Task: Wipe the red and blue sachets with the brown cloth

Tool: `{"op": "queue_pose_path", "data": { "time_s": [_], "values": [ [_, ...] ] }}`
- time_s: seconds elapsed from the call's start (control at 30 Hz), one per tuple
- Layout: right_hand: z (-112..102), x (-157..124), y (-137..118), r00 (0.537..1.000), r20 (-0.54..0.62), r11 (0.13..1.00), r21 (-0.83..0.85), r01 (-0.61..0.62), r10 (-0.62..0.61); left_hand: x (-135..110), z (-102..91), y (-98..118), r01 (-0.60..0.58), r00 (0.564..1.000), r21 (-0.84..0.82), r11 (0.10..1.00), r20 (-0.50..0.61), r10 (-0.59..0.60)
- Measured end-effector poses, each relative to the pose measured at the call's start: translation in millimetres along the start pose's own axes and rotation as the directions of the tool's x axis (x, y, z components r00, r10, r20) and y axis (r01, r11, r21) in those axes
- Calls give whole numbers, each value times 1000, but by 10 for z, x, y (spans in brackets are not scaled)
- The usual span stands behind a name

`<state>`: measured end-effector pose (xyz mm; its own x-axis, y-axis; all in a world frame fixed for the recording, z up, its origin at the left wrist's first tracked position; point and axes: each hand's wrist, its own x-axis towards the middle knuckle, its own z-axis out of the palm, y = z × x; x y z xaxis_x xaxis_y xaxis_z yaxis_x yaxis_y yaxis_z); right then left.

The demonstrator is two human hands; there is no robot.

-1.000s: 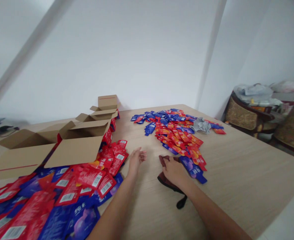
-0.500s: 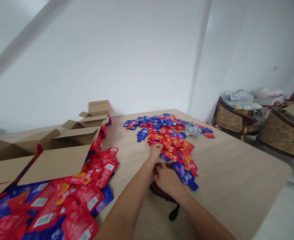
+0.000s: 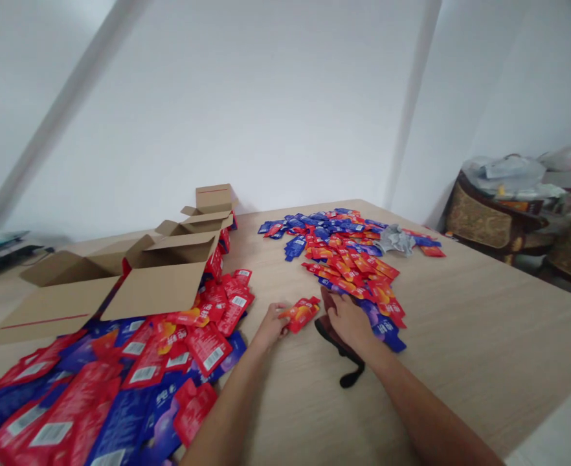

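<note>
A red and orange sachet (image 3: 301, 314) is pinched in my left hand (image 3: 272, 325), held low over the table. My right hand (image 3: 351, 323) curls over a dark brown pouch-like thing (image 3: 329, 304) with a black edge and a black strap (image 3: 351, 377); most of it is hidden under the fingers. Just beyond lies a pile of red and orange sachets (image 3: 348, 268), with blue ones (image 3: 322, 226) farther back. One blue-purple sachet (image 3: 387, 331) lies right beside my right hand.
Open cardboard boxes (image 3: 154, 288) stand in a row at left. A heap of red and blue sachets (image 3: 144, 369) spreads in front of them. Crumpled silver-grey material (image 3: 395, 240) lies by the far pile. A chair (image 3: 480, 213) loaded with bags stands past the table (image 3: 465, 323).
My left hand has come away from the sachet pile, back and to the left, with a red and orange sachet in it. My right hand stays on the brown pouch. The view has shifted left.
</note>
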<state>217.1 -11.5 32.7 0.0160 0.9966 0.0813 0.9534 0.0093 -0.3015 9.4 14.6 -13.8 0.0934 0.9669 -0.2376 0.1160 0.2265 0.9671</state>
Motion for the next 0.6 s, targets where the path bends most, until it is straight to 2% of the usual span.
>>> {"op": "queue_pose_path", "data": {
  "time_s": [0.1, 0.17, 0.23, 0.27, 0.33, 0.43, 0.5, 0.6],
  "values": [
    [7, -175, -230, 989, -60, 990, 17, 138, -137, -55, 21, 14, -10, 998, 11, 1000, 61, 9],
    [52, -304, -406, 962, -16, 962, 8, 274, -274, -58, 61, 40, -117, 990, 8, 993, 86, 116],
    [92, -359, -499, 938, 63, 939, -25, 343, -341, -47, 85, 35, -231, 968, 8, 973, 104, 229],
    [97, -347, -497, 940, 89, 941, -46, 335, -330, -37, 85, 16, -251, 962, 6, 968, 112, 249],
    [76, -260, -406, 963, 108, 962, -95, 257, -246, -5, 70, -42, -212, 971, -4, 977, 116, 211],
    [37, -131, -255, 990, 85, 979, -159, 129, -117, 58, 36, -119, -155, 977, -23, 988, 147, 157],
    [72, -150, -298, 988, 68, 975, -166, 147, -137, 89, 26, -127, -172, 972, -19, 985, 156, 173],
    [197, -283, -537, 957, 67, 949, -128, 288, -281, 97, 19, -99, -226, 968, 18, 974, 116, 222]
  ]
}}
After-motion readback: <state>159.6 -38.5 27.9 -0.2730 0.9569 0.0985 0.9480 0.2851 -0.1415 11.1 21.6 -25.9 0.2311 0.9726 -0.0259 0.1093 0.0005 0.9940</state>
